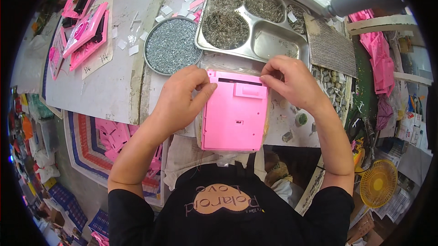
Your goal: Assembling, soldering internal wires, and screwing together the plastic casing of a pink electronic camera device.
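A flat pink plastic housing [232, 123] lies in front of me at the near edge of the table, on something wrapped in clear plastic. It has a long dark slot along its far edge, a raised block below that slot and a small rectangular opening near its middle. My left hand [185, 93] is closed at its far left corner, thumb on the pink edge. At the far right corner my right hand [287, 79] pinches with thumb and forefinger. The fingertips under the edge are partly hidden.
Beyond the housing stand a round tray of small metal screws [173, 45] and a steel compartment tray [269, 41] holding springs. A dark grey power tool [365, 2] hangs at the far right. Pink assemblies [89, 36] lie far left; a yellow fan [378, 183] is at right.
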The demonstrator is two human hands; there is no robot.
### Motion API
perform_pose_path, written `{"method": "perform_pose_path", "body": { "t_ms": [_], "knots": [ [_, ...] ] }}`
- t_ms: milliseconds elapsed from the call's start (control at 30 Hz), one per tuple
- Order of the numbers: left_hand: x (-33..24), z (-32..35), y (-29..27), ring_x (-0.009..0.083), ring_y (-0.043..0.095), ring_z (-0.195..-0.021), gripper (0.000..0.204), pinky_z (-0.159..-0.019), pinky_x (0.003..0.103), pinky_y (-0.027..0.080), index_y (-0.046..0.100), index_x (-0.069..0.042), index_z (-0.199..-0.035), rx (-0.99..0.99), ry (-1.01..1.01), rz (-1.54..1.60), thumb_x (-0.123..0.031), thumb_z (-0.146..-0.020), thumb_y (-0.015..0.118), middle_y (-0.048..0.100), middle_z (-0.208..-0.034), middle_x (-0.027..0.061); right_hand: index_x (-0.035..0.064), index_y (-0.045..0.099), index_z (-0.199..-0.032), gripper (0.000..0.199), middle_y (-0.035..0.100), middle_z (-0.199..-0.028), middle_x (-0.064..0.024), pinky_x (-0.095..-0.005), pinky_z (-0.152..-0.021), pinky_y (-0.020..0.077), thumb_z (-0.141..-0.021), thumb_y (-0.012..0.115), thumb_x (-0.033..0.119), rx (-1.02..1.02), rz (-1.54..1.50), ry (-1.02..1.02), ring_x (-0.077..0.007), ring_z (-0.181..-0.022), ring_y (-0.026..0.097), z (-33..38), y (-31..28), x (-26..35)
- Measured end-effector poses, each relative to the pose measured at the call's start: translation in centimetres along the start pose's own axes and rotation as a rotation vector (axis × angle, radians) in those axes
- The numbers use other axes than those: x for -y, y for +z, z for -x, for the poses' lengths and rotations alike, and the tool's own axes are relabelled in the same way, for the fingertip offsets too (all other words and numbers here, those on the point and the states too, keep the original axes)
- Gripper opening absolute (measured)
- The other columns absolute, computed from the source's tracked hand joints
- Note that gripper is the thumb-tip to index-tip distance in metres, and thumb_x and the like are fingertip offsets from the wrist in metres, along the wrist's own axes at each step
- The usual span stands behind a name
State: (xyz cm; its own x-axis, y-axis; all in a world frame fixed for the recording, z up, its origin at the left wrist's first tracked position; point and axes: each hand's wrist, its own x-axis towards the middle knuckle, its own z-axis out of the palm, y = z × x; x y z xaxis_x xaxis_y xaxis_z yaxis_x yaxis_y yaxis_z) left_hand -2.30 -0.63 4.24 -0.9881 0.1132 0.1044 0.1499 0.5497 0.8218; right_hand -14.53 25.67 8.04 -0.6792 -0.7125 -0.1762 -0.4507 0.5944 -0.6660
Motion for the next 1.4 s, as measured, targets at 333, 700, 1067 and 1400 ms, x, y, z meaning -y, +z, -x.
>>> {"method": "perform_pose_path", "body": {
  "t_ms": [333,700,1067,1400],
  "knots": [
    [0.0,-0.3,-0.6,0.0347,0.059,-0.077,0.023,-0.071,0.044,0.046,0.056,-0.001,-0.084,0.060,0.027,-0.117,-0.016,-0.090,0.073,0.058,-0.080,0.0143,0.0068,0.070,-0.094,0.016,0.066,-0.086,-0.0077,-0.0387,-0.079,0.0522,-0.082,0.076,0.015,-0.246,0.366,-0.496,-0.0274,-0.093,0.061,-7.8,2.8,5.0],
    [4.8,-1.1,-5.0,0.0297,0.062,-0.092,0.013,-0.087,0.045,0.043,0.070,-0.008,-0.086,-0.180,-0.127,-0.710,-0.018,-0.081,0.078,0.065,-0.092,0.0076,0.0124,0.079,-0.081,0.013,0.074,-0.088,-0.0022,-0.0427,-0.084,0.0469,-0.082,0.067,0.018,-0.055,0.755,-0.476,-0.0246,-0.102,0.063,-17.4,7.5,8.7],
    [5.5,-1.8,-4.8,0.0279,0.063,-0.078,0.009,-0.074,0.039,0.047,0.064,-0.001,-0.087,-0.345,-0.022,-0.517,-0.009,-0.084,0.068,0.066,-0.083,0.0113,0.0071,0.072,-0.085,0.009,0.072,-0.090,-0.0037,-0.0382,-0.082,0.0475,-0.082,0.073,0.015,-0.398,0.084,-0.439,-0.0245,-0.088,0.063,-4.8,1.3,4.3],
    [-1.6,1.4,-0.8,0.0125,0.057,-0.068,0.009,-0.064,0.027,0.047,0.070,-0.001,-0.093,-0.153,-0.065,0.003,-0.003,-0.084,0.073,0.065,-0.077,0.0047,0.0089,0.079,-0.089,0.014,0.069,-0.085,-0.0031,-0.0345,-0.077,0.0471,-0.075,0.082,0.006,-0.521,-0.210,-0.080,-0.0215,-0.083,0.057,8.1,6.7,0.6]
  ]
}}
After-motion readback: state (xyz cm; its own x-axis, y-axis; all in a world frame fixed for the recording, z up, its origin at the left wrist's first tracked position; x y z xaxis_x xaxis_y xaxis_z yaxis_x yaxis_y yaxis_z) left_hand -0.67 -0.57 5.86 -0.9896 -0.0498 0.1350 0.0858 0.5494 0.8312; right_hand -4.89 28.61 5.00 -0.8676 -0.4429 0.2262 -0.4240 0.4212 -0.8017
